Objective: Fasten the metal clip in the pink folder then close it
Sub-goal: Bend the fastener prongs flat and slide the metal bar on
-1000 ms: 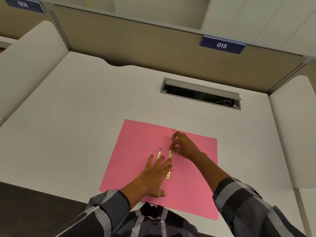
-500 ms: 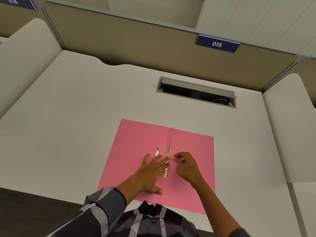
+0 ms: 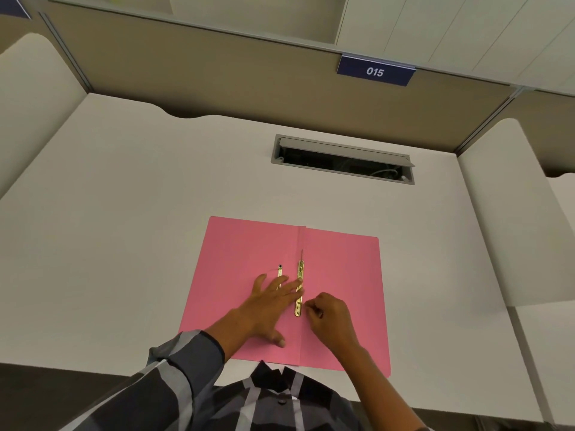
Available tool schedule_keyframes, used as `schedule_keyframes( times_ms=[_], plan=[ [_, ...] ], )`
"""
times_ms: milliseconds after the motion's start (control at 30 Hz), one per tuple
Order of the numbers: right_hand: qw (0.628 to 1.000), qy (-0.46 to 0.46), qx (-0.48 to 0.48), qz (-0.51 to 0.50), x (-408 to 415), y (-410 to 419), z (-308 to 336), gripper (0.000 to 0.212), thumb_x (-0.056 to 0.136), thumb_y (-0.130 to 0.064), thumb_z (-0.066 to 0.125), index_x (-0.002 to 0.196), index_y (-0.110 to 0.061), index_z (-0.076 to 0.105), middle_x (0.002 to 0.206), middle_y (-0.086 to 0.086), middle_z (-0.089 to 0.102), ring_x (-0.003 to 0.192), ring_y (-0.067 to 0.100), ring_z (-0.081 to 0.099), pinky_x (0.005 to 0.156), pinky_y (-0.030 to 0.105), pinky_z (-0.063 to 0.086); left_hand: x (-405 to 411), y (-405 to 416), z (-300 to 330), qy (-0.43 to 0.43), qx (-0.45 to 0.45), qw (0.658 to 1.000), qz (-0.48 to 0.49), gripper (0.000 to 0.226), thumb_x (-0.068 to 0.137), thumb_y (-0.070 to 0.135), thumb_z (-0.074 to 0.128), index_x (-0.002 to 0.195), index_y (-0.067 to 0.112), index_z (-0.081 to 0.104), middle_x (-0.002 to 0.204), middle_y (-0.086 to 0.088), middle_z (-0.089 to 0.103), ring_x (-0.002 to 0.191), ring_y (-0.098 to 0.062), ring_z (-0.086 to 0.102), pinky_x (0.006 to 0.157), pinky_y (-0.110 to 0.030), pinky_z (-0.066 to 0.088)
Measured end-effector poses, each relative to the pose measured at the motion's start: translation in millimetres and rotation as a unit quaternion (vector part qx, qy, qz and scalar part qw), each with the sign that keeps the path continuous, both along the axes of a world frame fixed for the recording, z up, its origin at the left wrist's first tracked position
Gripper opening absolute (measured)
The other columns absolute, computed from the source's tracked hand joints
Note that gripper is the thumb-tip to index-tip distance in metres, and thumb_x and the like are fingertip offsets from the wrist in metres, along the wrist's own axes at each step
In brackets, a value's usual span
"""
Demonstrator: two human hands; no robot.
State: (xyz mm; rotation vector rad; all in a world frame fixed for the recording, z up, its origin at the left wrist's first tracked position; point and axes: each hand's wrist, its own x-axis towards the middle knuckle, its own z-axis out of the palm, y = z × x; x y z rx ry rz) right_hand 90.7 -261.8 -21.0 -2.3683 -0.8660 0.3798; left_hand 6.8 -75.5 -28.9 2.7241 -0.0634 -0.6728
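The pink folder (image 3: pixel 342 275) lies open and flat on the white desk, spine running away from me. A gold metal clip (image 3: pixel 300 275) sits along the spine, with a thin prong pointing away at its far end. A second short gold strip (image 3: pixel 279 272) lies just left of it. My left hand (image 3: pixel 270 303) rests flat on the left leaf, fingers spread, fingertips pressing on the clip's middle. My right hand (image 3: pixel 329 318) is curled at the clip's near end, thumb and fingers pinched there; what they pinch is hidden.
A grey cable hatch (image 3: pixel 342 160) is set into the white desk (image 3: pixel 124 244) beyond the folder. Beige partitions stand at the back and both sides, with a blue sign reading 015 (image 3: pixel 375 71). The desk's near edge is close to my body.
My right hand moved from the clip's far end down to its near end and curled shut there. My left hand stayed pressing on the clip. The view shifted slightly.
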Motion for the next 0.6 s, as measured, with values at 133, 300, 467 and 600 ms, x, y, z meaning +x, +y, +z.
schedule_keyframes(
  times_ms=[133, 300, 467, 600],
  plan=[
    [0.999, -0.035, -0.025, 0.029, -20.2, -4.9, -5.9, 0.016, 0.093, -0.006, 0.067, 0.098, -0.008, 0.082, 0.077, 0.01, 0.065, 0.064, 0.026, 0.059, 0.055, 0.039, 0.053, 2.2, -1.1, -0.2, -0.003, 0.005, 1.0, 0.004, 0.13, 0.067, 0.062, 0.086, 0.166, 0.031, 0.008, 0.176, 0.005, -0.002, 0.162, -0.026, -0.006, 0.121, -0.061, -0.014],
    [0.998, -0.002, -0.063, 0.002, -38.7, 5.7, -10.9, 0.021, 0.093, -0.001, 0.058, 0.096, 0.003, 0.078, 0.08, 0.017, 0.062, 0.067, 0.034, 0.058, 0.06, 0.046, 0.052, 7.4, -0.9, 3.1, -0.014, 0.037, 0.999, -0.019, 0.122, 0.067, 0.065, 0.084, 0.165, 0.029, 0.019, 0.176, 0.001, 0.004, 0.161, -0.029, 0.003, 0.121, -0.063, -0.005],
    [0.994, 0.053, -0.064, -0.067, -38.5, 17.5, -3.7, 0.023, 0.092, -0.002, 0.057, 0.093, 0.002, 0.08, 0.079, 0.021, 0.067, 0.07, 0.036, 0.062, 0.061, 0.041, 0.049, 10.7, -5.1, 7.2, -0.025, 0.079, 0.996, -0.042, 0.12, 0.065, 0.068, 0.083, 0.162, 0.026, 0.026, 0.174, -0.004, 0.011, 0.158, -0.034, 0.011, 0.121, -0.064, 0.004],
    [0.991, 0.07, -0.054, -0.096, -49.1, 29.8, 2.4, 0.027, 0.085, -0.008, 0.056, 0.07, 0.006, 0.073, 0.056, 0.004, 0.048, 0.054, 0.029, 0.046, 0.051, 0.033, 0.032, 9.8, -5.6, 10.7, -0.033, 0.079, 0.996, -0.041, 0.114, 0.067, 0.063, 0.084, 0.16, 0.024, 0.03, 0.173, -0.004, 0.013, 0.156, -0.033, 0.015, 0.12, -0.064, 0.008]
  ],
)
